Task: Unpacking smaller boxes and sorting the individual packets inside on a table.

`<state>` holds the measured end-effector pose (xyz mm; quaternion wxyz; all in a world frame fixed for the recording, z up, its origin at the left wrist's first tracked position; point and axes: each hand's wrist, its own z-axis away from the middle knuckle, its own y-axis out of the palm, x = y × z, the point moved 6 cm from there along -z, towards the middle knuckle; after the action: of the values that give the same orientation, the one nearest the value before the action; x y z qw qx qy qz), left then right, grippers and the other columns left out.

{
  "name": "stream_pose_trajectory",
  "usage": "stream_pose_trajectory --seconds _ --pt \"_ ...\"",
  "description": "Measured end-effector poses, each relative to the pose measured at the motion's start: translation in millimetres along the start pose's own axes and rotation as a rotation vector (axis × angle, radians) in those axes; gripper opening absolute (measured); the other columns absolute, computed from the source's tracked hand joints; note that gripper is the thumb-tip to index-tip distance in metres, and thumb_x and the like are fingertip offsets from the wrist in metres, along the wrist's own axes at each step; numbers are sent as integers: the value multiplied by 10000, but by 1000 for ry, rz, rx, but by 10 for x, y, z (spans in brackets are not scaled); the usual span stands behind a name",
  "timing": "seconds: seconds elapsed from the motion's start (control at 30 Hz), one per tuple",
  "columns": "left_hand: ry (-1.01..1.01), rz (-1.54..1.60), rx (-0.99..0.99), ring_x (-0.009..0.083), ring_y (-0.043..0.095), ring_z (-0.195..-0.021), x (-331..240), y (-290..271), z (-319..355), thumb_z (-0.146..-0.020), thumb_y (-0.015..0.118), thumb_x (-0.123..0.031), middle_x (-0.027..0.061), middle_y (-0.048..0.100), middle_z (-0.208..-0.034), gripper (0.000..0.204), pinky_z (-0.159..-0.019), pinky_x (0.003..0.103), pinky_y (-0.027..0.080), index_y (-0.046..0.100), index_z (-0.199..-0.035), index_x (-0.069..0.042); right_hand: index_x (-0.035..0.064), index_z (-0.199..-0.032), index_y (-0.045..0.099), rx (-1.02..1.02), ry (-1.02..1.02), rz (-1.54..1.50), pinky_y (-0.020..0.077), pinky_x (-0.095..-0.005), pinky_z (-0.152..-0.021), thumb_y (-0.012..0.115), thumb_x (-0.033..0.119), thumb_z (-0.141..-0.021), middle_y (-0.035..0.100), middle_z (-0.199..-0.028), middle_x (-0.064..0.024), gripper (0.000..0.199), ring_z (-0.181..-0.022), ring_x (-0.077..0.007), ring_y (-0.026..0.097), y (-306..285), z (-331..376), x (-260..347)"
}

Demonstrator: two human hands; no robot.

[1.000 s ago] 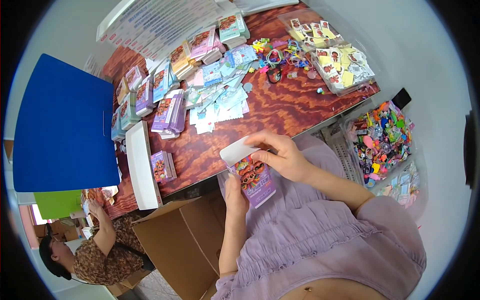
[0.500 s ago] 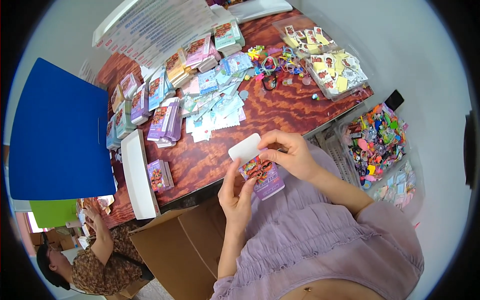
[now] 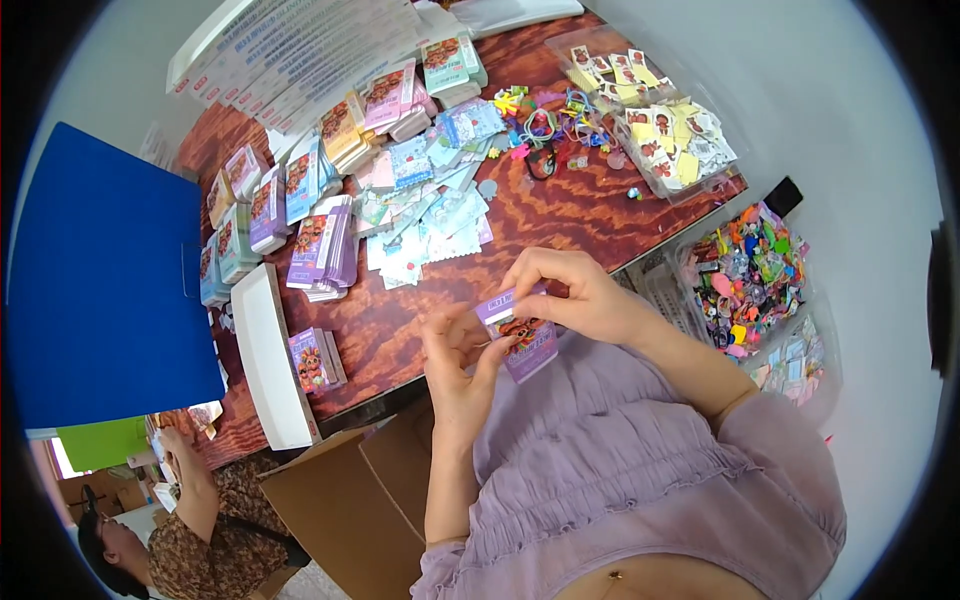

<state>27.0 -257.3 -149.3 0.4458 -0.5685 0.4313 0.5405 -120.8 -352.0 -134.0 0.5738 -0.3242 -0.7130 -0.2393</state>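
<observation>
Lettered flap now over purple box

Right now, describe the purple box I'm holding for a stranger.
Start at the brown table, then its near edge by the lavender dress. There, the left hand and right hand hold the purple box; unlike the purple boxes beside the white tray, it's off the table.

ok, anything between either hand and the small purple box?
Nothing visible. The left hand holds the purple box with its thumb on the printed front, and the right hand has its fingers at the top. The pale packets lie apart on the table, clear of both hands.
</observation>
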Motion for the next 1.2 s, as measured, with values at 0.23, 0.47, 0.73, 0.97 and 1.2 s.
stream_pose_trajectory --seconds 0.23,0.47,0.73,0.97,1.2 --pt "-29 -33 74 199 672 -945 4 -10 5 -846 636 160 169 615 -1149 788 -797 296 580 233 -1484 -63 -1 -913 670 -54 303 -269 504 -236 -714 708 29 -874 683 -878 -25 62 -818 -70 627 5 -99 -221" --pt "-89 44 78 194 670 -936 96 -26 -27 -859 626 150 158 623 -1129 790 -798 298 580 238 -1512 -69 -4 -997 708 128 125 151 530 -283 -734 703 20 -851 708 -902 -78 149 -860 -157 686 -80 -80 -188" --pt "-13 -176 226 215 653 -1081 266 -141 -35 -892 619 89 140 627 -1215 642 -877 300 543 375 -1474 -25 15 -1012 680 160 -31 330 539 -322 -748 676 57 -866 672 -993 -77 153 -888 -187 677 -11 4 -107" --pt "56 -43 -23 256 420 -1369 206 -276 -181 -763 741 17 175 267 -1582 935 -1070 357 421 209 -1532 28 35 -1090 563 -173 514 -757 609 -301 -663 655 122 -936 662 -932 -71 200 -868 -166 686 272 -267 -739" --pt "70 46 -241 180 568 -1056 232 -608 -160 -673 842 14 87 516 -1216 861 -894 328 512 363 -1388 -25 50 -951 658 -147 127 756 510 -416 -791 681 148 -877 673 -914 -83 125 -927 -274 650 -316 -1297 -681"
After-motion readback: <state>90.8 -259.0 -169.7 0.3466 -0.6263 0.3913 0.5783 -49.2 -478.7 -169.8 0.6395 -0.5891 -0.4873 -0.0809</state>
